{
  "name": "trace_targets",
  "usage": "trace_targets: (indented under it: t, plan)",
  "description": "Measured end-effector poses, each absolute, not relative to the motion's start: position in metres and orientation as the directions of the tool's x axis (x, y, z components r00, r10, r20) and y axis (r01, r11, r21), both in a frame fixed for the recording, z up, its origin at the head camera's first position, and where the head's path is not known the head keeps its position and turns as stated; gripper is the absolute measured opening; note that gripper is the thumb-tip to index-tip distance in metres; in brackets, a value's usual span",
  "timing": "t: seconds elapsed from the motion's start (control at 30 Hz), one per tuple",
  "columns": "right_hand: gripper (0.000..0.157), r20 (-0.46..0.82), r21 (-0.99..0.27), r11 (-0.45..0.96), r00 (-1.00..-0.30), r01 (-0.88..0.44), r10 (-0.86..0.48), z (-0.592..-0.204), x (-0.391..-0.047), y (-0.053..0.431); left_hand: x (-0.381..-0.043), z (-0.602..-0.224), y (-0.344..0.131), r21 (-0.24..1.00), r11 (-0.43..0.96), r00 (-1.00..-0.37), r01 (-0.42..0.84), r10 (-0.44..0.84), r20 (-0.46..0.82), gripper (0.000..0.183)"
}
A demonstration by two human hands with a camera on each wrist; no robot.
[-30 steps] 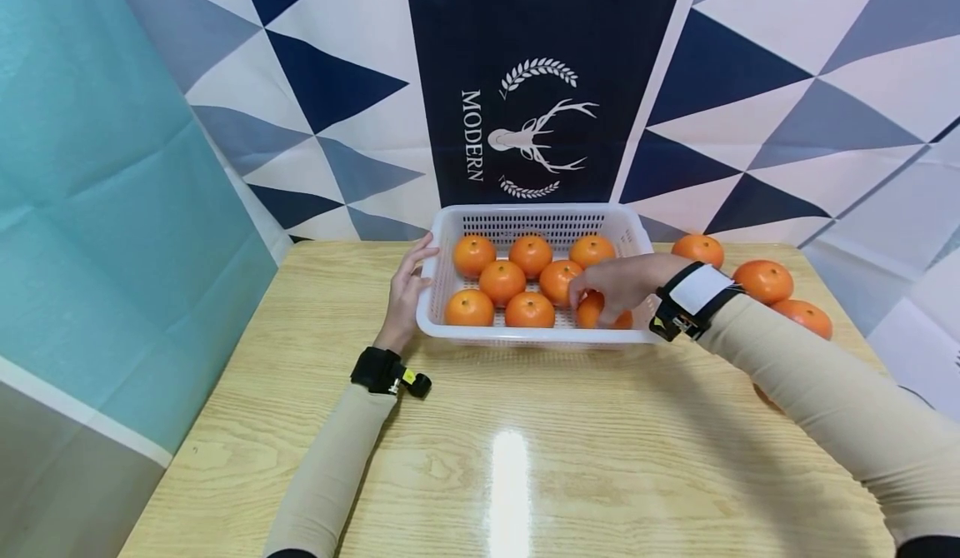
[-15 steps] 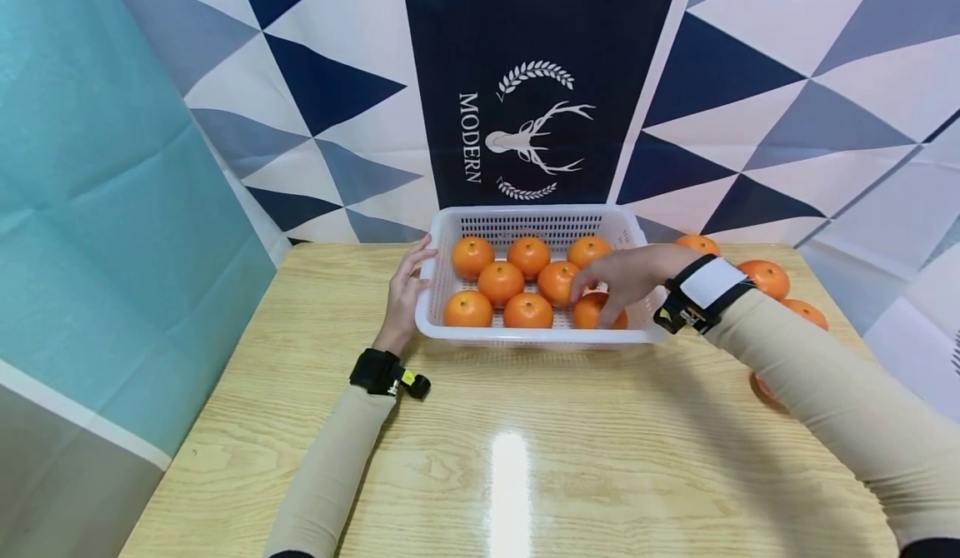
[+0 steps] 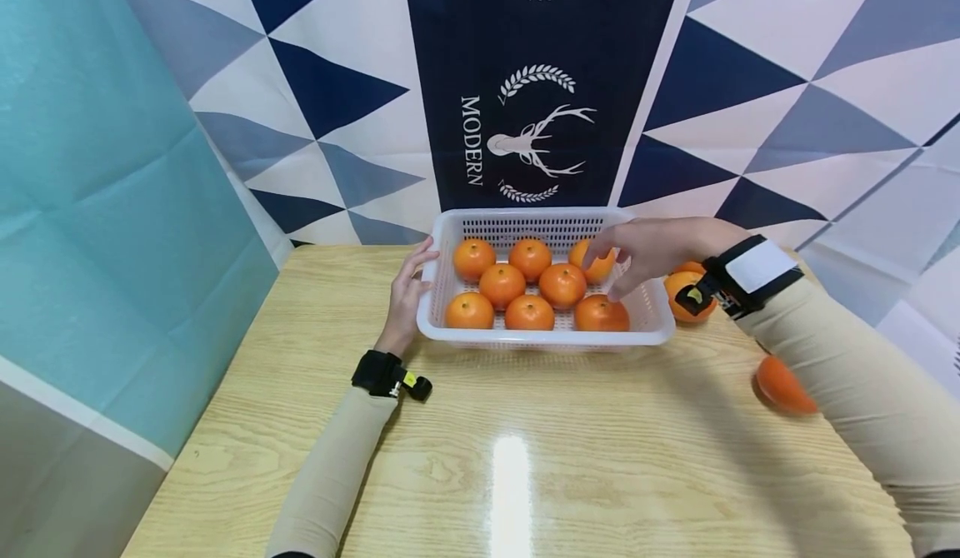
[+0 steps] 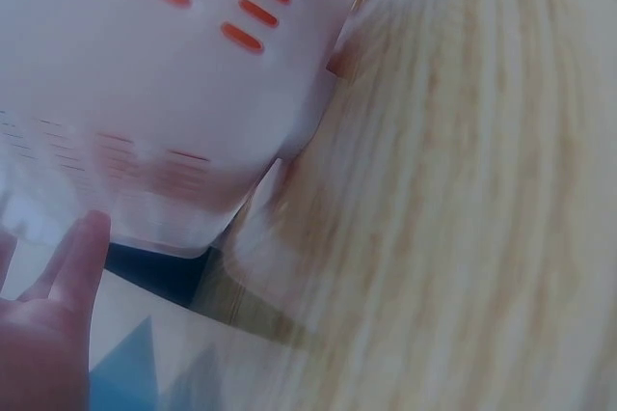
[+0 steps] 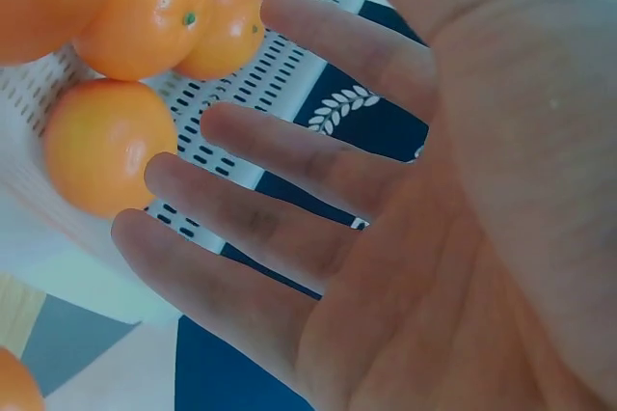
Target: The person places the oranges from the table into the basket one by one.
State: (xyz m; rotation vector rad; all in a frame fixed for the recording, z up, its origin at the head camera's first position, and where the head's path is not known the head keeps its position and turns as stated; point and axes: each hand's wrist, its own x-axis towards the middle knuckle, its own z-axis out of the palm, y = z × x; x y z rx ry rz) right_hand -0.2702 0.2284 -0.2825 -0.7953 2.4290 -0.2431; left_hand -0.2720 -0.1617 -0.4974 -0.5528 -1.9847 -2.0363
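A white plastic basket [image 3: 540, 337] holds several oranges, with a row along the front, a row at the back and others between them. My left hand [image 3: 408, 296] rests against the basket's left end, its fingers extended along the outer wall [image 4: 174, 73]. Over the right part of the basket, my right hand [image 3: 651, 250] has its fingers spread and nothing in its grasp. Below its thumb lies the front-right orange [image 3: 602, 316]. The back-right orange [image 3: 597, 265] is partly covered by its fingers in the head view. The right wrist view shows the bare palm [image 5: 405, 315].
On the wooden table [image 3: 420, 466], more oranges lie right of the basket: one [image 3: 688, 298] beside it, partly behind the wrist strap, and another [image 3: 783, 387] half hidden by the right sleeve. A patterned cloth [image 3: 360, 150] hangs directly behind the basket.
My right hand has let go of the orange in the front-right corner of the basket and moved up and right, fingers spreading. The left hand and basket have stayed in place.
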Motion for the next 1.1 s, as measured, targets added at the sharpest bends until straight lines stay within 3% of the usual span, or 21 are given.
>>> trace_targets:
  t: [0.37,0.6,1.1]
  plan:
    - [0.064,-0.356,-0.316,0.795,-0.712,-0.518,-0.605,-0.280,-0.273,0.259,-0.265,-0.490,-0.161,0.923,-0.029,-0.920,0.383,0.076,0.384,0.057]
    - [0.076,-0.337,-0.328,0.829,-0.764,-0.453,-0.551,-0.281,-0.271,0.293,-0.298,-0.530,-0.174,0.911,-0.056,-0.906,0.409,0.092,0.413,0.054]
    - [0.081,-0.229,-0.217,0.878,-0.852,-0.427,-0.471,-0.287,-0.260,0.345,-0.282,-0.511,-0.167,0.896,-0.043,-0.891,0.441,0.101,0.443,0.053]
